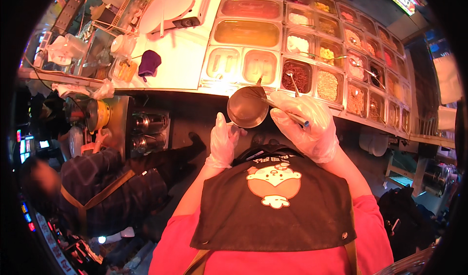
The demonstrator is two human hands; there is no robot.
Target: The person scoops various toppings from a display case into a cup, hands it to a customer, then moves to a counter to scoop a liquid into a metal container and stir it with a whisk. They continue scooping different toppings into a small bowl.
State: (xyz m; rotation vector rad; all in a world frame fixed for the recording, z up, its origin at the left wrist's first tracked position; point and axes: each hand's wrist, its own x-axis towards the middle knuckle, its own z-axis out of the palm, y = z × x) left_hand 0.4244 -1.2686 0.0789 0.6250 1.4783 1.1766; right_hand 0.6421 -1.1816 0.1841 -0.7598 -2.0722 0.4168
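My left hand [222,140], in a clear plastic glove, grips a round metal bowl [247,110] at its near rim, with the thumb raised. The bowl hangs in front of the counter edge, above the floor. Gloved the same way, my right hand [307,125] holds a thin-handled whisk [284,111] with a blue end. Its dark wires reach over the bowl's far side. What the bowl contains is hard to make out. Just past my right hand, a metal tub of dark red beans [299,78] has a metal spoon [292,82] standing in it.
Metal tubs of toppings, including a tub of pale grains [327,86], fill the counter. At left are a white worktop [175,63], a purple cloth [149,63] and a round pale plate [167,10] on a portable stove [192,15]. Another person [109,187] works at my left.
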